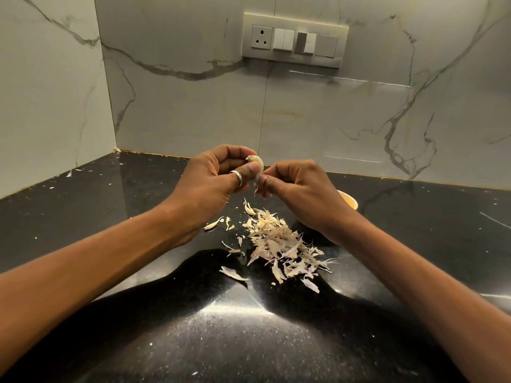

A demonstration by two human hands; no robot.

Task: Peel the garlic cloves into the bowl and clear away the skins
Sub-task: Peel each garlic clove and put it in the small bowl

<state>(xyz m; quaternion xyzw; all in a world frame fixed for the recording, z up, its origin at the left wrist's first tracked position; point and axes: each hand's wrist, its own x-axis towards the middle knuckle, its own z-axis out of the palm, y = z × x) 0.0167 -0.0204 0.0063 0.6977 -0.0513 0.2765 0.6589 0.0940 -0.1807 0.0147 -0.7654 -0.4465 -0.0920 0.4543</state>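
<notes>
My left hand [213, 178], a ring on its thumb, pinches a pale garlic clove [256, 161] between thumb and fingers above the black counter. Just right of it, my right hand [297, 186] pinches a thin strip of skin [257, 186] that hangs from the clove. Below the hands lies a heap of dry garlic skins [282, 244]. The yellow bowl [349, 200] stands behind my right wrist, which hides most of it; its contents are out of sight.
The glossy black counter [138, 244] carries stray skin bits at the left [214, 224] and near the far left corner. Marble walls close the back and left. A socket and switch plate [294, 40] is on the back wall.
</notes>
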